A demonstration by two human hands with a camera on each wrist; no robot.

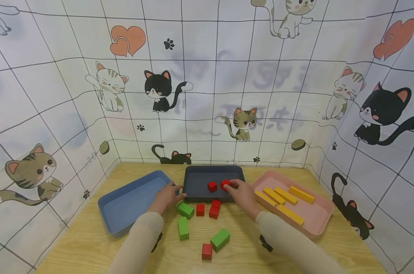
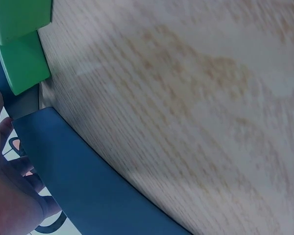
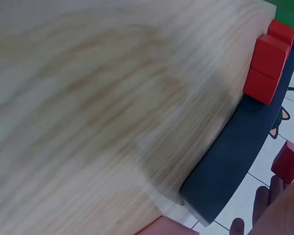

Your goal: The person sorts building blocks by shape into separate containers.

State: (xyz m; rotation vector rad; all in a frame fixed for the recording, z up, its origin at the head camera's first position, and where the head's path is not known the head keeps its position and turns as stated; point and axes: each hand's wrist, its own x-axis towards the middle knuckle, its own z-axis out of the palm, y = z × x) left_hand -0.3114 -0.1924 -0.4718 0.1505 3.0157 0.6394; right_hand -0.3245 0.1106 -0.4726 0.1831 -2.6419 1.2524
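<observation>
My right hand point(image 1: 242, 193) pinches a red cube point(image 1: 225, 185) over the dark tray point(image 1: 196, 179); in the right wrist view that cube point(image 3: 287, 161) shows at the fingertips, above the tray's rim. Another red cube point(image 1: 212, 186) lies inside the tray. My left hand point(image 1: 165, 198) hovers between the blue tray point(image 1: 124, 205) and the dark tray's left side, with nothing in its loosely spread fingers. Just in front of it lies a green block point(image 1: 185, 210). Several red cubes point(image 1: 200, 210) sit along the dark tray's front side.
A pink tray point(image 1: 318, 222) at the right holds several yellow sticks point(image 1: 301, 194). Nearer on the wooden table point(image 1: 166, 255) lie two green blocks point(image 1: 183, 228) and a red cube point(image 1: 207, 251). A cat-print curtain point(image 1: 200, 76) hangs behind and at both sides.
</observation>
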